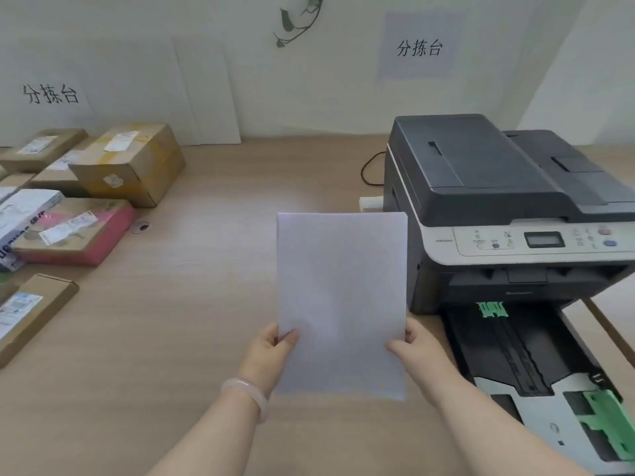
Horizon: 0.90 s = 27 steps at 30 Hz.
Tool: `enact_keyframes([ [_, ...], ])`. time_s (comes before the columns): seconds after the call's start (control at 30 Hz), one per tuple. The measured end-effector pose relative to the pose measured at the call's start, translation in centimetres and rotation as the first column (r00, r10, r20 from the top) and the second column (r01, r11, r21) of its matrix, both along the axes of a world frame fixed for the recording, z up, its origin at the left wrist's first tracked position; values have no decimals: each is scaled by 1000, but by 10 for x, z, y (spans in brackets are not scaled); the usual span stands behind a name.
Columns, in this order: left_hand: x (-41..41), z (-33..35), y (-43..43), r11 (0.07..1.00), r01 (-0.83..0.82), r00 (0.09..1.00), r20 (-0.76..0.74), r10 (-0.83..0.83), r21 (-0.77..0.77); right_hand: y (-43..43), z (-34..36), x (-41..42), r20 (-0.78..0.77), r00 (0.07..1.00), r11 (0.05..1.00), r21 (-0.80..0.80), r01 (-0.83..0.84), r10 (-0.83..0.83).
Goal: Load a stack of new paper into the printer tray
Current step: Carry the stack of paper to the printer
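Over wooden desk point(192, 304), paper stack point(340, 297) between left hand point(271, 348) and right hand point(417, 345)

the bench point(213, 304) has a pale wood-grain surface, matt and smooth. the paper stack point(342, 297) above it is plain white paper, matt, with no sheen. at 3 o'clock the printer point(488, 187) is dark grey matt plastic with a lighter, slightly glossy control panel point(536, 240). its pulled-out tray point(536, 372) at 4 o'clock is black plastic with green plastic guides point(608, 424). at 9 o'clock the parcels point(127, 163) are rough brown cardboard with shiny tape and paper labels. a smooth, glossy, pale bangle point(245, 396) circles the left wrist.
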<state>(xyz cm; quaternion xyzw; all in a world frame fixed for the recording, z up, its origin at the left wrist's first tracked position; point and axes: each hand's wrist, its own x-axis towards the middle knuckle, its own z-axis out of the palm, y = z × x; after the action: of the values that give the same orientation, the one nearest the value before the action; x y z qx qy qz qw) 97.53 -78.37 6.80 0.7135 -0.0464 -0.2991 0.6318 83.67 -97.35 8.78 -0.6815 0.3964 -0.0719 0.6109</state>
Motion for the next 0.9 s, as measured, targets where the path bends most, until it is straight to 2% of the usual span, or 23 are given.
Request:
enact_keyframes([
  [0.1,7,-8,-6,999,-27,999,-23,26,-42,-11,0,8,78,997,1000,11,7,-8],
  [0.2,10,-19,-13,998,-3,998,-58,0,-56,-21,-17,15,28,1000,1000,-8,-7,7],
  [0.3,4,-36,-20,994,103,994,-48,-100,49,-20,-43,16,-70,996,998,13,-54,55],
  [0.4,0,-43,-29,973,131,989,49,-142,191,-16,-53,17,-82,995,998,10,-57,57],
  [0.5,3,-42,-39,975,112,991,53,-124,194,-21,-57,21,-99,994,996,-71,-52,45],
  [0.6,8,-45,-45,957,60,995,56,-79,284,-24,-55,26,-119,992,997,-63,-44,37],
  [0.67,12,-42,-48,954,6,996,84,-32,300,-28,-43,30,-67,996,994,-84,-70,65],
  [0.73,19,-29,-48,969,-56,995,96,34,241,-35,-21,34,17,997,993,-88,-74,76],
  [0.8,27,-13,-44,985,-129,992,35,125,115,-44,-3,35,95,995,1000,-12,-24,25],
  [0.9,31,9,-39,964,-259,954,-174,246,-60,-51,15,35,233,971,943,333,-23,-59],
])
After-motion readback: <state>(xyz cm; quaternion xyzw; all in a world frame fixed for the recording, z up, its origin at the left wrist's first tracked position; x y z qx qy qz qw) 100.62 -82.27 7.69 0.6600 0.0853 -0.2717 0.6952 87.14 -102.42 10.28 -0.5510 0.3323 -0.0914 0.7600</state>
